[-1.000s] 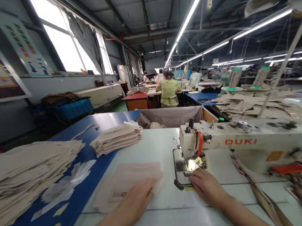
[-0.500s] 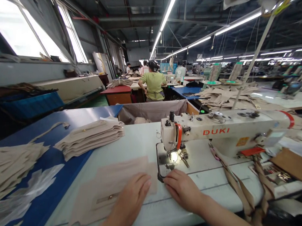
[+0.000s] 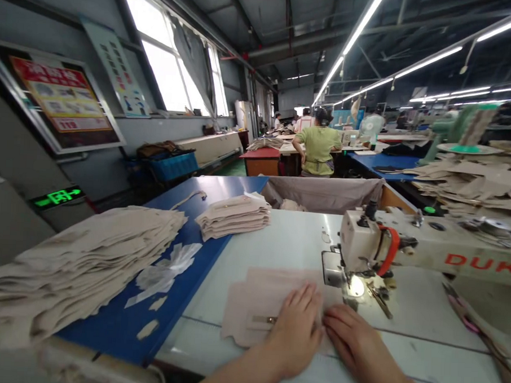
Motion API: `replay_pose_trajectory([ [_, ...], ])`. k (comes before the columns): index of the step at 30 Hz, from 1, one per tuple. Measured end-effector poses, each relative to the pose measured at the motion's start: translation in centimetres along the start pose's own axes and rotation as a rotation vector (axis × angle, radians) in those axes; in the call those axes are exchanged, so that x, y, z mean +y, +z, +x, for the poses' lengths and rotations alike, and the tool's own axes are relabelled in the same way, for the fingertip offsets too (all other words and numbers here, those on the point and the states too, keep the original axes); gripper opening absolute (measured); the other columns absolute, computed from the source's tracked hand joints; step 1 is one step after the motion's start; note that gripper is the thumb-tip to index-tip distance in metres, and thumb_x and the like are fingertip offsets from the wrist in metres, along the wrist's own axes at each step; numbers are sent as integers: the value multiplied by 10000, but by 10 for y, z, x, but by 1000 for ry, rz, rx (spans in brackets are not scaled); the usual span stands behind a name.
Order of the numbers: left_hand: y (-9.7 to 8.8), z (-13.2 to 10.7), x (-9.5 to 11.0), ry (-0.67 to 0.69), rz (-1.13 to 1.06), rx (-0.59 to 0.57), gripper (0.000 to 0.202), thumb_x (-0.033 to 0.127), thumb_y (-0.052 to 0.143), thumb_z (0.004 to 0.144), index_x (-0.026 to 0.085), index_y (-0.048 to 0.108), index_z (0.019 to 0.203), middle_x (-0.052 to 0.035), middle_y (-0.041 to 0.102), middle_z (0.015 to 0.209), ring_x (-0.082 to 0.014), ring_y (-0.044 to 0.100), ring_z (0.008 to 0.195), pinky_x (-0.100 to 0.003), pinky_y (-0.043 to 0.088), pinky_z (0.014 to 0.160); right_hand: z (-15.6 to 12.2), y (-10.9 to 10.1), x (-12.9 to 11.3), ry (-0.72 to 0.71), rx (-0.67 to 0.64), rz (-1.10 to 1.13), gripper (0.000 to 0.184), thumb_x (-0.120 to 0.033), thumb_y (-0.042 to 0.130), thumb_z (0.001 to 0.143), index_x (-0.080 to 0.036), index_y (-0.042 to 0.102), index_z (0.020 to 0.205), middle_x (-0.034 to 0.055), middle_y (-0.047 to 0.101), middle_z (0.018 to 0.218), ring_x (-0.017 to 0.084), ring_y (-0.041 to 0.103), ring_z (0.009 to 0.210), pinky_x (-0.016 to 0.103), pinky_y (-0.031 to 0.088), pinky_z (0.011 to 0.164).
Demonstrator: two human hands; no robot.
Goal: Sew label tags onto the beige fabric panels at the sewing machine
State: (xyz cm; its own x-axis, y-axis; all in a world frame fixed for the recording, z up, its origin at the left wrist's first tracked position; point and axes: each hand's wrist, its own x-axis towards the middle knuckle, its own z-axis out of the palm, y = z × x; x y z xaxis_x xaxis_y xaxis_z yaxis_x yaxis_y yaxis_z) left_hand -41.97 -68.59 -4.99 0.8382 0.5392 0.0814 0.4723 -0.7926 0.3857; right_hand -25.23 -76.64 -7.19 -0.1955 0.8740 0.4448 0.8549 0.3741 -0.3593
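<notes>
A beige fabric piece [image 3: 264, 285] lies on the pale work table, just left of the sewing machine's needle area. It carries a narrow strip with a small metal piece [image 3: 271, 320], perhaps a zipper. My left hand [image 3: 298, 329] rests flat on the fabric's right half, fingers stretched out. Close beside it, my right hand [image 3: 357, 340] has its fingers drawn together and bent at the fabric's right edge; the thumb is largely hidden. The sewing machine [image 3: 363, 241] stands just beyond my right hand, its lamp lit over the plate.
A folded fabric stack [image 3: 237, 216] sits at the back left. A larger fabric pile [image 3: 95, 258] and white translucent scraps [image 3: 167, 272] lie on the blue table [image 3: 193, 268]. Behind the table is a cloth-lined bin [image 3: 327, 192]; a person in green [image 3: 319, 146] stands farther off.
The view has turned left, bringing the large fabric pile and the wall posters in. My hands are closer together, and my right hand has come to the fabric's edge. The fabric sits nearer the machine.
</notes>
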Motion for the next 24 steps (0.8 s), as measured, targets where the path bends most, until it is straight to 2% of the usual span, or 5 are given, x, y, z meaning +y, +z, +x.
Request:
replay_pose_trajectory([
  [5,-41,-51,-62,-11,50,268,492,206,436,915,203,465,1406,-95,498,1457,-205,438,1357,-432,389,1128,-10,5,13,-118,71,-125,248,-210,476,945,-208,673,1095,82,715,1066,225,675,1011,356,581,882],
  [9,-98,-106,-149,-388,216,587,383,348,398,928,178,653,1157,-119,682,1205,-244,624,1145,-407,488,1025,-10,4,15,-162,110,-179,250,-267,480,954,-218,689,1081,72,729,1053,221,700,977,337,600,853],
  [13,-133,-155,-211,-607,326,598,387,412,429,847,167,695,983,-138,720,1093,-297,658,1056,-459,511,958,-8,4,16,-167,132,-193,262,-293,484,956,-226,697,1092,65,734,1042,215,707,956,327,610,832],
  [16,-132,-170,-227,-605,305,514,361,414,418,829,195,704,854,-115,744,978,-272,686,945,-404,546,883,-9,4,16,-150,126,-165,274,-296,477,959,-233,698,1108,69,732,1047,207,705,959,311,608,833],
  [24,-123,-161,-218,-582,373,600,322,355,405,838,225,681,738,-89,734,871,-252,669,865,-375,539,850,-11,3,18,-165,115,-196,283,-322,473,961,-241,709,1093,65,736,1056,222,708,965,322,608,838],
])
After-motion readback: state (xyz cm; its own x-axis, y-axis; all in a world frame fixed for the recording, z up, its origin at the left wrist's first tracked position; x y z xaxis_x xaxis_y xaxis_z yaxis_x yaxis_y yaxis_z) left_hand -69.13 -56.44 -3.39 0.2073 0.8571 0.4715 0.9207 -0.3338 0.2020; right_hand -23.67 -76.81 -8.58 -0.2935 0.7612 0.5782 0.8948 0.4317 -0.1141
